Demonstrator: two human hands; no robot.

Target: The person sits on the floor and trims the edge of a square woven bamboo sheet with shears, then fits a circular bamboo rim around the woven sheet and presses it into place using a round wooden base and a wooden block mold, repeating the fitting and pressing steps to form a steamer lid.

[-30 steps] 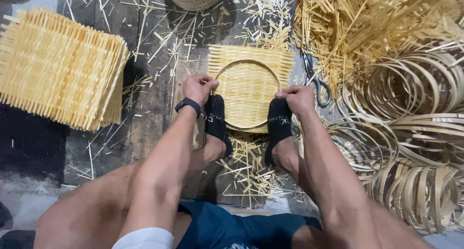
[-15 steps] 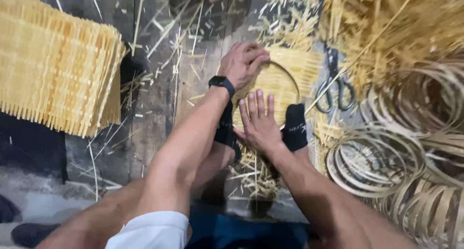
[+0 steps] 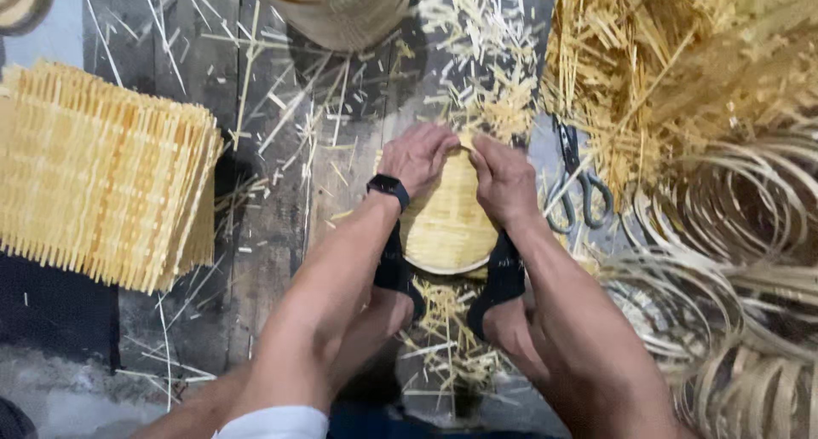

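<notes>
Bamboo, woven round mat | head view: centre floor, pinned under both sandalled feet | left hand and right hand curled on its far rim, pressing | weave looks complete, edge apparently unfinished | scissors right; square mat stack left; hoops right.

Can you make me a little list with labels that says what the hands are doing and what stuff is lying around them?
Left hand: left hand presses on the far edge of the round woven piece
Right hand: right hand grips the same edge, next to the left
Wrist: black watch on the left wrist
Feet: black sandals by the round piece's near edge
Left side: stack of woven mats
Right side: scissors, pile of bamboo strips, bamboo hoops
Floor: dark wooden boards scattered with cut slivers
</notes>
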